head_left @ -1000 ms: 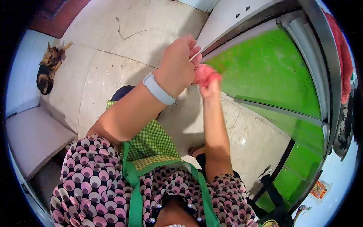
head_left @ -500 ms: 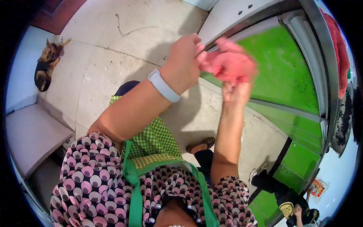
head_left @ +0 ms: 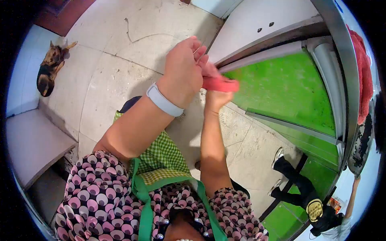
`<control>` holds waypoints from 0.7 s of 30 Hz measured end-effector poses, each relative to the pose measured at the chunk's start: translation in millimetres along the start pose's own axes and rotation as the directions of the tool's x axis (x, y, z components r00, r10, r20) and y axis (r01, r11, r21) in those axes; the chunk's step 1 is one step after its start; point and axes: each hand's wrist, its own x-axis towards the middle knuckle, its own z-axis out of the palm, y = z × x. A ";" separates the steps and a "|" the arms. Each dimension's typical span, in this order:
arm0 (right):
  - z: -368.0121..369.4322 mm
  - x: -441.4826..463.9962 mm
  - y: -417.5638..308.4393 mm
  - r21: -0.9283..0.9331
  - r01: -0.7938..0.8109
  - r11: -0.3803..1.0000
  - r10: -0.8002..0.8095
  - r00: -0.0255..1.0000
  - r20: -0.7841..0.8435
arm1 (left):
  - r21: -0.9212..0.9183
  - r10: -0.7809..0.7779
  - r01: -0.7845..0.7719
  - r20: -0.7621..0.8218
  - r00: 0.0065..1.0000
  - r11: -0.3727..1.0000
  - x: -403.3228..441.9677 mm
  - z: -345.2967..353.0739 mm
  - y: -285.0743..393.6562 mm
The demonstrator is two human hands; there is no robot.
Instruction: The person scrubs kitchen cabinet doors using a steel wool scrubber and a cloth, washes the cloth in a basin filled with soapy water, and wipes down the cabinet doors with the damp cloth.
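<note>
A pink cloth (head_left: 220, 83), partly blurred, is bunched in front of me in the head view. My right hand (head_left: 218, 98) is closed around it from below. My left hand (head_left: 183, 66), with a pale band (head_left: 164, 100) on its wrist, is curled right beside the cloth's left end. Its fingers are closed, and a thin sliver shows between them, too small to name. Whether those fingers also pinch the cloth is hidden. I wear a green checked apron (head_left: 163, 154) over a patterned top.
On my right stands a metal-framed unit with a green panel (head_left: 285, 88); a red towel (head_left: 362, 72) hangs over its edge. A dog (head_left: 50, 68) lies by the left wall. A low grey surface (head_left: 38, 144) is at lower left. Another person (head_left: 301, 188) stands at lower right.
Both hands have moved left, the right hand farther, bringing the cloth close against my left hand. The cloth looks more tightly bunched. The other person's arm and legs show more fully.
</note>
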 end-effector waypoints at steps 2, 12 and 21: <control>10.5 -15.8 44.1 -0.024 -0.030 0.999 0.030 0.999 0.038 | 0.027 -0.002 0.002 -0.008 1.000 1.000 3.7 1.6 0.0; -32.2 47.0 -97.0 -0.033 0.452 0.891 -0.453 0.888 -0.073 | -0.003 0.012 -0.011 0.076 0.997 1.000 -9.1 -6.3 -4.0; -34.2 88.1 -185.4 -0.044 0.583 0.812 -0.579 0.791 -0.200 | 0.020 -0.012 0.012 -0.019 1.000 1.000 -7.8 -1.8 -5.0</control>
